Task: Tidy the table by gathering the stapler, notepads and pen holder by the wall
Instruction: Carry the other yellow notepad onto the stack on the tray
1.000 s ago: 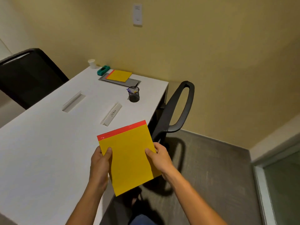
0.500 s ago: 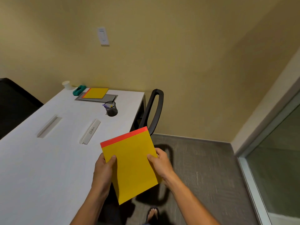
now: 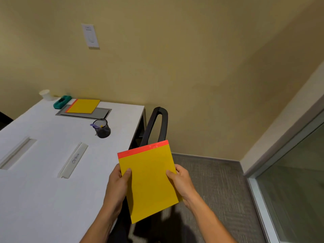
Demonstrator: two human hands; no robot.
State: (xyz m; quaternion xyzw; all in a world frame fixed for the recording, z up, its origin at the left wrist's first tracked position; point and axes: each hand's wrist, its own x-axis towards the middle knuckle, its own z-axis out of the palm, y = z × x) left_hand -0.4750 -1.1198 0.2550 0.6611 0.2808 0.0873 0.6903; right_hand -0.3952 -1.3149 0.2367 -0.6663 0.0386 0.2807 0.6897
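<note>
I hold a yellow notepad with a red top strip (image 3: 149, 179) in the air off the table's right edge, my left hand (image 3: 117, 183) on its left side and my right hand (image 3: 180, 181) on its right side. By the wall at the far end of the white table (image 3: 35, 190) lies a second yellow notepad (image 3: 83, 106) on a grey floor-box lid. A teal stapler (image 3: 62, 102) rests just left of it. The black mesh pen holder (image 3: 102, 128) stands a little nearer, with pens inside.
A white paper cup (image 3: 46, 94) stands in the far corner by the wall. Two recessed cable slots (image 3: 73, 160) cut the tabletop. A black chair (image 3: 156, 125) is tucked at the table's right side. A glass partition (image 3: 298, 181) is on the right.
The view has swung right and forward along the table's side. The notepad stays gripped in both hands, and the far end of the table looks closer.
</note>
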